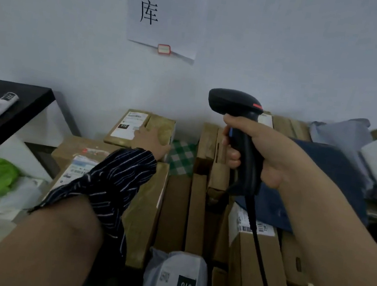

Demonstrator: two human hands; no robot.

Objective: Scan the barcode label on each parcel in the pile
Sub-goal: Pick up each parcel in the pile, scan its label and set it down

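Left hand (152,143) on labelled parcel (159,124), right hand (272,152) gripping scanner (234,101) alongside

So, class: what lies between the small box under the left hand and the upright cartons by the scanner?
A green-and-white checked item, low in that gap; the head view shows it.

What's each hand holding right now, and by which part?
Right hand grips the barcode scanner by its handle. Left hand lies on the small cardboard parcel at the back; a grip cannot be told.

A dark navy sleeve (113,185) with thin white stripes covers the left forearm.
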